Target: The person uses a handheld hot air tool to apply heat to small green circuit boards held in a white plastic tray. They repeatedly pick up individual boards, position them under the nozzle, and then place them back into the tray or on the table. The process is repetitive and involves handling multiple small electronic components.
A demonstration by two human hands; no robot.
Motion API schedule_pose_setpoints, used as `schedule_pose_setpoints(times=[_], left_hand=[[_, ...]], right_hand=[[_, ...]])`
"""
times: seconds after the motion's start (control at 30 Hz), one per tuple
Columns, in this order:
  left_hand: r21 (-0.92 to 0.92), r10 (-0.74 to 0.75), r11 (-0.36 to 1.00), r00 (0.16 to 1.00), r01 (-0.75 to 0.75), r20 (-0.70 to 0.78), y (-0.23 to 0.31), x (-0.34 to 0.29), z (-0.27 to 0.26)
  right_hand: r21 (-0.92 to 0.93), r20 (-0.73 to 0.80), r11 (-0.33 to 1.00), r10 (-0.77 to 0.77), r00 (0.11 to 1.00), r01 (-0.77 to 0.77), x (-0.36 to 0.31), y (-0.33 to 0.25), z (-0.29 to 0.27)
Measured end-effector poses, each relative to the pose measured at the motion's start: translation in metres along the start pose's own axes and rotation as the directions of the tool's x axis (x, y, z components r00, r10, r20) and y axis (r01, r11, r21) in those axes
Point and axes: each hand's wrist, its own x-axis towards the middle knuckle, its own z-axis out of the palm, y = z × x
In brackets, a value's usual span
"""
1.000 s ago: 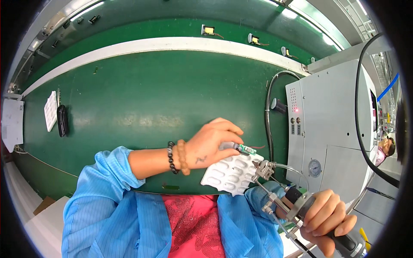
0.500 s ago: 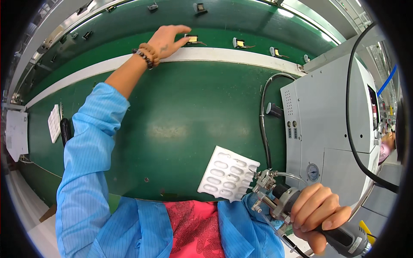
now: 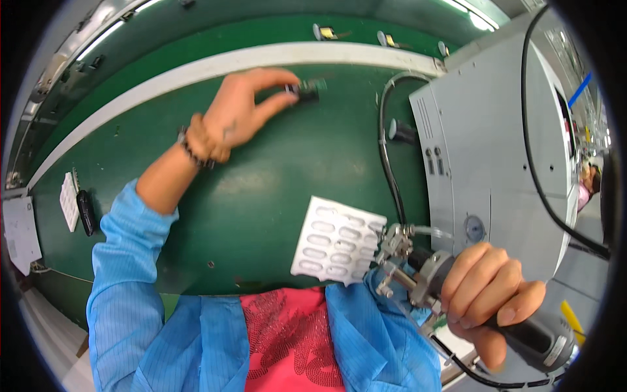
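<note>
My left hand [image 3: 243, 108] pinches a small electronic part [image 3: 307, 93] between thumb and fingers; it has a black housing and a bit of green circuit board, somewhat blurred. The hand is above the green bench [image 3: 261, 189], just inside its white far rail. At the lower right, my right hand [image 3: 490, 294] is wrapped round the grip of a powered screwdriver [image 3: 539, 340] with a metal head and a clear air tube. Close beside the screwdriver's tip lies a white moulded tray [image 3: 333, 243] with several oval pockets; the tip partly covers its right edge.
Beyond the rail, similar small parts [image 3: 323, 32] sit spaced along a green belt. A grey machine [image 3: 503, 124] with a gauge and hoses fills the right side. Next to its black cable [image 3: 383, 144] is a dark cylinder [image 3: 402, 132]. Far left are another white tray [image 3: 68, 202] and a black object [image 3: 85, 213].
My left hand has taken a part off the belt and brought it back over the rail above the bench. My right hand keeps hold of the screwdriver. The view has shifted slightly.
</note>
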Motion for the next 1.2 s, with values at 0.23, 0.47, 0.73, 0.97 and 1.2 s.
schedule_pose_setpoints(times=[0.23, 0.47, 0.73, 0.97, 1.2], left_hand=[[-0.214, 0.177, 0.967, 0.968, -0.138, 0.176, 0.082, -0.071, 0.051], [-0.192, 0.176, 0.971, 0.970, -0.144, 0.165, 0.085, -0.095, 0.083], [-0.317, 0.155, 0.942, 0.982, -0.114, 0.108, 0.076, -0.098, 0.093], [-0.308, 0.141, 0.946, 0.984, -0.100, 0.112, 0.073, -0.099, 0.086], [-0.329, 0.131, 0.941, 0.983, -0.083, 0.128, 0.074, -0.097, 0.089]], right_hand=[[0.095, -0.061, 0.995, -0.004, 0.998, 0.010, -0.002, -0.009, 0.006], [-0.003, 0.018, 1.000, -0.006, 1.000, 0.007, 0.000, 0.004, 0.007], [-0.068, 0.082, 0.995, 0.075, 0.994, -0.069, 0.005, 0.028, 0.016], [-0.022, 0.107, 0.997, 0.069, 0.992, -0.067, 0.005, 0.042, 0.017], [-0.075, 0.137, 0.986, 0.158, 0.978, -0.149, 0.015, 0.044, 0.021]])
